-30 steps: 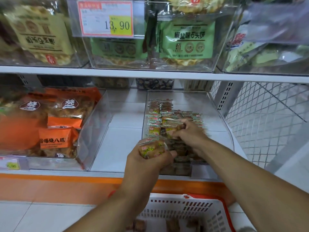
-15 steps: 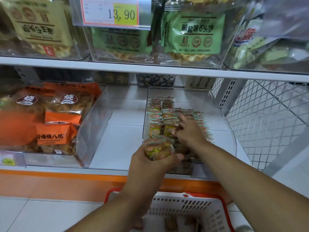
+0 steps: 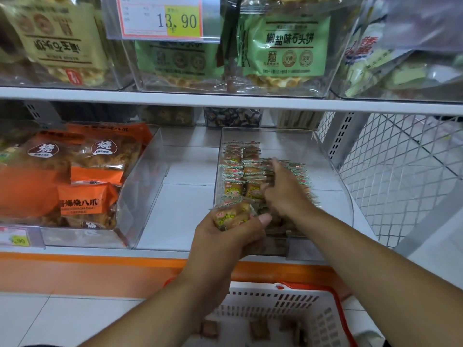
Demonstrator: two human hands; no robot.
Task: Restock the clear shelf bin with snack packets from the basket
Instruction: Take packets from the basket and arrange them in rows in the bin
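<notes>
A clear shelf bin [image 3: 333,171] on the lower shelf holds rows of small snack packets [image 3: 235,169] with green and red edges. My left hand [image 3: 225,236] grips a bunch of the same packets [image 3: 231,216] at the bin's front left corner. My right hand [image 3: 285,191] reaches into the bin with fingers stretched out over the packet rows, touching them. Below, a white basket with a red rim [image 3: 300,304] holds a few brown packets [image 3: 259,330] on its bottom.
A second clear bin [image 3: 147,186] with orange snack bags stands to the left. An upper shelf [image 3: 225,100] with more bins and a price tag [image 3: 160,18] hangs close above. A wire mesh panel [image 3: 400,176] closes the right side. An orange strip edges the shelf front.
My right hand has opened from curled to stretched fingers and slid further back over the packet rows. My left hand has kept its bunch of packets at the bin's front.
</notes>
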